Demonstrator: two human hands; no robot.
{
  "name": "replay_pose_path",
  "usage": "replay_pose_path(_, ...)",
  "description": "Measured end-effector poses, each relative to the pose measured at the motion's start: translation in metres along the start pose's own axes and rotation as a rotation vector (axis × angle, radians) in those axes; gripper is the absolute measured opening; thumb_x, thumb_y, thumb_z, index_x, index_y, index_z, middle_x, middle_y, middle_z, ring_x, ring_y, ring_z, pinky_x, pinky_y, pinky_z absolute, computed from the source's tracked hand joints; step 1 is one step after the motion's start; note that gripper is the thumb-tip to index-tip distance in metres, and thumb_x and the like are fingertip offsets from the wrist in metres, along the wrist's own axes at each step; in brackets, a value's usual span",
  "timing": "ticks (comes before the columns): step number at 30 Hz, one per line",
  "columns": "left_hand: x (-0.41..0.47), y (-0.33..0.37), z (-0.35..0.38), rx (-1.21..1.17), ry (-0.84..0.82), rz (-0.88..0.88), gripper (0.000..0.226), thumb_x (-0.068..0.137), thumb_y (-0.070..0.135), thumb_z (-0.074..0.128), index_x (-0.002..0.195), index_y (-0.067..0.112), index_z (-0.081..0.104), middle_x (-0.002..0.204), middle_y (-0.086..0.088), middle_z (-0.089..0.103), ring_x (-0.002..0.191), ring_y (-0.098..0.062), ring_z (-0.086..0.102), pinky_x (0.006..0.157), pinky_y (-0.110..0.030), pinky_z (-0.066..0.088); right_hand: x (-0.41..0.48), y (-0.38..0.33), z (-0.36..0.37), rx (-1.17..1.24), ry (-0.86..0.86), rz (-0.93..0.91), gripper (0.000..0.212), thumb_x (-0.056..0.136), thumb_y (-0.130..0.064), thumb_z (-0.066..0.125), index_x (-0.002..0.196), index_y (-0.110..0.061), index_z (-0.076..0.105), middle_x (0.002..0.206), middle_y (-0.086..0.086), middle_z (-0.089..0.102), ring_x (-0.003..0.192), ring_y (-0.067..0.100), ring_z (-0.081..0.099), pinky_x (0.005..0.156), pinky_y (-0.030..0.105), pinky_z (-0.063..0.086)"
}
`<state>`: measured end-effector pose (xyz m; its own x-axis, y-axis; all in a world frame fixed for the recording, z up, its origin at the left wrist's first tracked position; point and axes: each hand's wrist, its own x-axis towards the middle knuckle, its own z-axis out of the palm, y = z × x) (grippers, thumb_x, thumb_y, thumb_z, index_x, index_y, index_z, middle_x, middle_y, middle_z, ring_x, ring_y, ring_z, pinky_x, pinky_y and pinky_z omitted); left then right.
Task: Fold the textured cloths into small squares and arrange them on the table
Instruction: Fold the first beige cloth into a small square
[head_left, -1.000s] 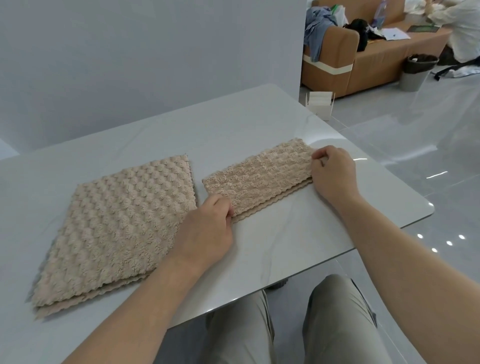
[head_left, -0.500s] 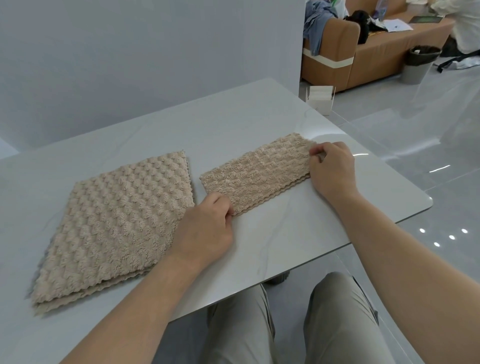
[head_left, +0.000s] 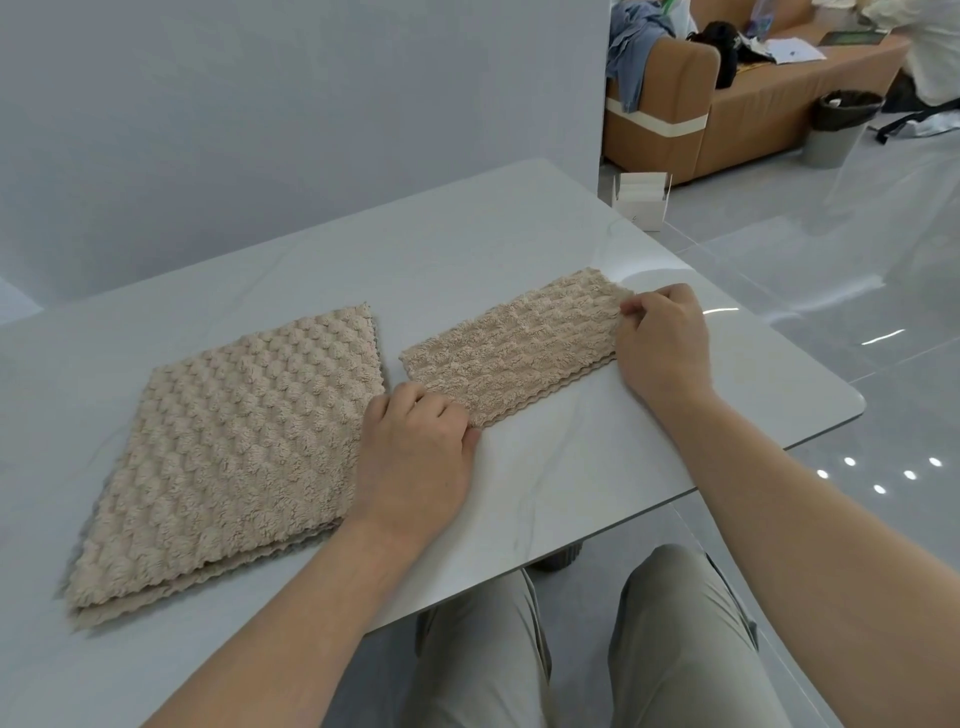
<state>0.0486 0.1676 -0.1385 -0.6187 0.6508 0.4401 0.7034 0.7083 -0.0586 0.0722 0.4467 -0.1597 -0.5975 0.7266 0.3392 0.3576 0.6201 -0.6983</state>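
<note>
The large cloth (head_left: 234, 457) is beige, patterned with round puffs in staggered rows; the narrow cloth (head_left: 511, 345) is the same beige in a flatter, brick-like texture. The worktop (head_left: 415, 249) is pale grey-white with faint darker veins, and the sofa (head_left: 753, 124) is tan with a white band.

On my feed, bare forearms (head_left: 810, 545) run back from the left hand (head_left: 415, 457) and right hand (head_left: 660, 348); below the hands, smooth grey-khaki trousers (head_left: 675, 649) cover both legs.
</note>
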Motion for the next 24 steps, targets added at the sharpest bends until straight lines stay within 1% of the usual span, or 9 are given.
replay_pose_path(5,0.002,0.001,0.002,-0.017,-0.030,-0.015,0.016,0.092,0.035,0.063,0.089,0.020,0.067,0.090,0.005,0.066,0.095,-0.023,0.056,0.085,-0.039,0.043,0.000,0.001,0.000,0.074,0.019,0.035,0.022,0.094,-0.012,0.057,0.106,-0.005,0.074,0.120,0.009,0.055,0.103,0.026,0.060,0.095,0.035,0.050)
replay_pose_path(7,0.003,0.002,0.001,-0.018,-0.036,-0.034,0.015,0.091,0.034,0.061,0.090,0.019,0.064,0.089,0.003,0.065,0.093,-0.023,0.056,0.084,-0.040,0.044,0.001,0.001,0.000,0.076,0.031,0.037,0.022,0.094,-0.013,0.057,0.106,-0.004,0.074,0.120,0.010,0.055,0.105,0.027,0.060,0.096,0.036,0.049)
replay_pose_path(9,0.004,0.003,0.000,-0.008,-0.049,-0.040,0.015,0.092,0.033,0.059,0.090,0.019,0.063,0.089,0.002,0.064,0.092,-0.024,0.057,0.083,-0.040,0.044,0.001,0.000,-0.001,0.058,0.021,0.044,0.024,0.094,-0.013,0.056,0.107,-0.004,0.074,0.120,0.011,0.056,0.111,0.030,0.058,0.099,0.041,0.049)
replay_pose_path(12,0.006,0.005,0.001,0.007,-0.075,-0.051,0.015,0.092,0.033,0.058,0.090,0.019,0.064,0.088,0.002,0.064,0.091,-0.024,0.058,0.082,-0.040,0.045,0.000,-0.002,-0.003,-0.041,0.012,0.051,0.029,0.093,-0.015,0.052,0.111,-0.010,0.074,0.121,0.011,0.058,0.115,0.032,0.055,0.101,0.045,0.045)
replay_pose_path(15,0.008,0.005,0.001,0.013,-0.094,-0.065,0.014,0.091,0.031,0.060,0.087,0.018,0.064,0.085,0.000,0.064,0.089,-0.026,0.058,0.081,-0.042,0.047,-0.001,-0.004,-0.005,-0.161,0.009,0.074,0.034,0.093,-0.017,0.048,0.118,-0.019,0.071,0.124,0.007,0.058,0.119,0.030,0.051,0.105,0.042,0.035)
replay_pose_path(17,0.010,0.005,0.001,0.002,-0.112,-0.063,0.016,0.091,0.031,0.060,0.083,0.018,0.063,0.082,0.000,0.063,0.087,-0.027,0.058,0.082,-0.042,0.047,-0.002,-0.005,-0.005,-0.210,-0.001,0.092,0.036,0.093,-0.018,0.046,0.121,-0.021,0.068,0.126,0.005,0.055,0.121,0.029,0.049,0.105,0.042,0.030)
replay_pose_path(21,0.022,0.004,-0.005,-0.016,-0.220,-0.097,0.032,0.097,0.048,0.049,0.077,0.024,0.057,0.082,0.002,0.064,0.087,-0.022,0.057,0.085,-0.039,0.045,-0.002,-0.005,-0.005,-0.242,-0.001,0.064,0.038,0.089,-0.014,0.049,0.122,-0.023,0.065,0.129,0.004,0.051,0.123,0.027,0.047,0.105,0.043,0.029)
replay_pose_path(23,0.035,0.006,-0.008,0.006,-0.273,-0.138,0.038,0.100,0.053,0.042,0.074,0.027,0.051,0.082,0.001,0.066,0.088,-0.023,0.059,0.086,-0.040,0.044,-0.003,-0.007,-0.005,-0.206,0.026,-0.009,0.038,0.088,-0.011,0.049,0.121,-0.021,0.066,0.132,0.003,0.052,0.127,0.027,0.045,0.106,0.043,0.027)
replay_pose_path(24,0.043,0.007,-0.009,0.041,-0.283,-0.155,0.041,0.101,0.054,0.039,0.074,0.026,0.052,0.081,0.000,0.067,0.088,-0.024,0.060,0.087,-0.041,0.043,-0.003,-0.007,-0.004,-0.185,0.029,-0.052,0.036,0.089,-0.012,0.049,0.120,-0.019,0.066,0.133,0.003,0.054,0.128,0.026,0.045,0.107,0.042,0.027)
